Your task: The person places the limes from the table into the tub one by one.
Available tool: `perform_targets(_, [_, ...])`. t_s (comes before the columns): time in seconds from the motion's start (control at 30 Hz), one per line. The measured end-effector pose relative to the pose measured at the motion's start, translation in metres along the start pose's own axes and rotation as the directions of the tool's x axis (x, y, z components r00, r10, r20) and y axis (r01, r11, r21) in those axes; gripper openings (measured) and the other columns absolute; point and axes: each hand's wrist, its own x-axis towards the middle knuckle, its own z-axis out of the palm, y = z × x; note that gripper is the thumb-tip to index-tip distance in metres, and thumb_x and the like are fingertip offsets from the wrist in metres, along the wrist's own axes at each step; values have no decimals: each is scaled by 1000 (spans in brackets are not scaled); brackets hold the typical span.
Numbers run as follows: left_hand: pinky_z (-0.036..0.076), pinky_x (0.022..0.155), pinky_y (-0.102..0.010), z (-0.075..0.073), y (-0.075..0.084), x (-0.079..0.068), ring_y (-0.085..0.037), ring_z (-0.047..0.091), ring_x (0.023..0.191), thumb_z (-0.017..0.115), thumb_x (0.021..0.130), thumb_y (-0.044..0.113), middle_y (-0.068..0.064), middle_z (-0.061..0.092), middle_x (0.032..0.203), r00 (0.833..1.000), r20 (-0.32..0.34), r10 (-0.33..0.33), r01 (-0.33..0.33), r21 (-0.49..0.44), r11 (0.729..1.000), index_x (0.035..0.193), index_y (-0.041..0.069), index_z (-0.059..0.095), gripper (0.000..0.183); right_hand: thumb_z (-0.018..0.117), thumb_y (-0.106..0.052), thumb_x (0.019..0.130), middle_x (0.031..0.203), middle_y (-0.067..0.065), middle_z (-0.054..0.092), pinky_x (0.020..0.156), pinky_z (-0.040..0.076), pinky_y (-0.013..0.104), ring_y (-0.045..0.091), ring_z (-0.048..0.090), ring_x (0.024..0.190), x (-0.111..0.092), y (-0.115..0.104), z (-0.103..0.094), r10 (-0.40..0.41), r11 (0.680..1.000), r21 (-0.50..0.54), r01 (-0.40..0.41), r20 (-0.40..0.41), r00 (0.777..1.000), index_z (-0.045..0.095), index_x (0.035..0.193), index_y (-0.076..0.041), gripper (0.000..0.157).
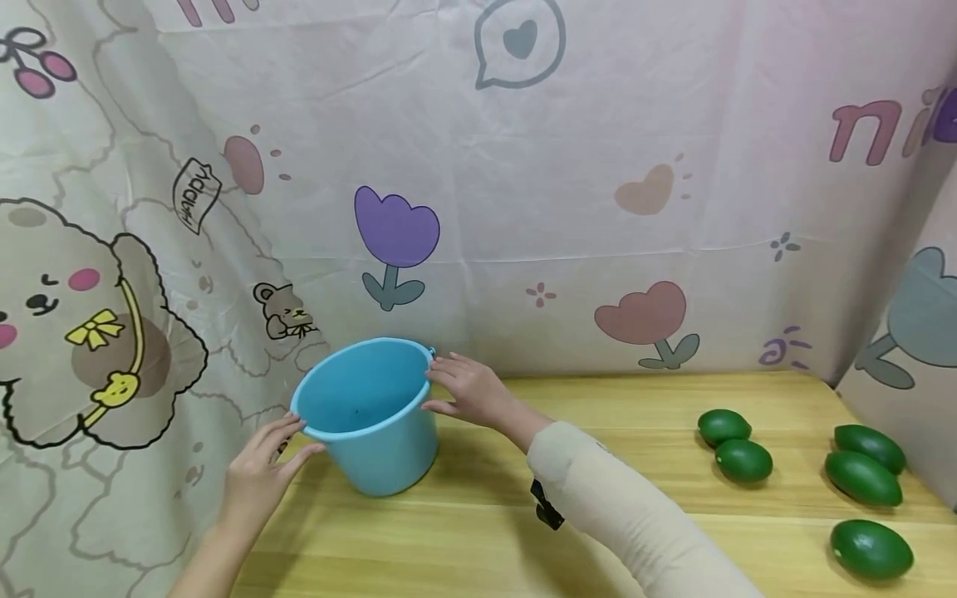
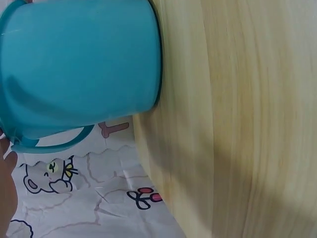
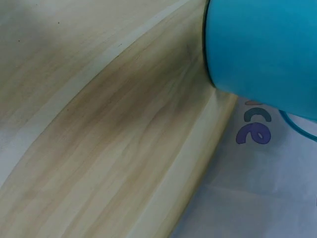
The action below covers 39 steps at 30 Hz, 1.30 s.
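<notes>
A light blue plastic bucket [image 1: 385, 457] stands upright on the wooden table, its mouth tipped toward the head camera. My left hand [image 1: 257, 477] touches the near left of its rim, fingers at the edge and thumb against the outside. On the opposite side, my right hand [image 1: 474, 390] rests its outstretched fingers on the rim, with the thumb spread below. The left wrist view shows the bucket's wall and its blue handle [image 2: 64, 144] hanging down beside my fingers. Only the bucket's lower wall [image 3: 262, 54] appears in the right wrist view; my right hand is out of sight there.
Several glossy dark green, avocado-shaped fruits [image 1: 743, 461] lie on the right part of the table [image 1: 598, 465]. A patterned cloth [image 1: 508, 166] hangs behind and along both sides, close to the bucket's left. A black strap [image 1: 547, 505] shows under my right sleeve.
</notes>
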Motion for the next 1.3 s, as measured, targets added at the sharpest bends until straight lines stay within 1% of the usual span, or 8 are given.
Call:
perform_targets(0.17, [54, 59, -30, 1, -1, 0, -28, 68, 82, 49, 83, 63, -13, 69, 90, 1000, 15, 5, -6, 23, 1000, 89, 0, 71, 67, 81, -36, 71, 107, 10, 70, 100, 48, 33, 21, 65, 107, 1, 2, 1, -1, 998, 65, 3, -25, 1000, 69, 101, -3, 46])
perform_targets(0.43, [54, 57, -23, -1, 1, 0, -25, 64, 71, 48, 84, 58, -11, 66, 85, 998, 64, -1, 2, -5, 1000, 90, -1, 69, 63, 80, -34, 71, 98, 7, 68, 93, 52, 22, 16, 65, 94, 0, 3, 0, -11, 992, 129, 16, -36, 999, 62, 94, -4, 42])
perform_targets(0.63, [52, 59, -30, 2, 2, -2, -28, 64, 80, 46, 84, 57, -11, 64, 82, 999, 45, 9, -10, 10, 1000, 87, -1, 68, 63, 79, -36, 73, 100, 6, 66, 90, 53, 20, 16, 64, 97, -2, 1, -1, 8, 989, 146, -8, 4, 1000, 63, 96, -5, 42])
perform_targets(0.77, [50, 79, -11, 4, 3, -2, -29, 64, 84, 46, 85, 56, -12, 63, 83, 999, 41, 13, -13, 1, 1000, 87, -2, 68, 61, 79, -36, 72, 98, 5, 66, 88, 54, 18, 15, 63, 93, -1, 2, -1, 6, 991, 134, -6, -1, 1000, 63, 95, -6, 42])
perform_targets(0.87, [33, 95, 2, 6, 4, -2, -30, 63, 84, 46, 87, 55, -13, 63, 84, 999, 44, 29, -29, -4, 1000, 88, -2, 66, 60, 80, -35, 70, 93, 4, 64, 83, 54, 15, 14, 60, 87, -2, 3, 0, -11, 992, 125, 13, -17, 1000, 62, 92, -5, 41])
perform_targets(0.93, [27, 99, 3, 6, 4, -1, -30, 63, 83, 45, 88, 53, -14, 63, 84, 997, 45, 55, -54, -8, 998, 89, -3, 65, 60, 80, -35, 68, 89, 3, 62, 79, 53, 14, 14, 57, 84, -3, 3, -1, -32, 991, 130, 36, -33, 999, 60, 90, -5, 42])
perform_targets(1.07, [29, 102, 0, 6, 3, -2, -32, 64, 83, 45, 90, 51, -14, 64, 85, 993, 56, 106, -105, -19, 994, 90, -4, 64, 59, 80, -40, 64, 82, 2, 56, 67, 48, 13, 14, 49, 77, -4, 5, -2, -88, 987, 126, 95, -64, 994, 54, 84, -6, 48])
perform_targets(1.3, [32, 100, -1, 7, 3, 2, -31, 64, 87, 46, 91, 49, -15, 65, 87, 988, 61, 139, -133, -88, 987, 90, -5, 65, 57, 76, -50, 65, 78, 1, 53, 63, 46, 12, 13, 48, 75, -6, 8, -7, -143, 986, 71, 149, -81, 986, 50, 80, -8, 51])
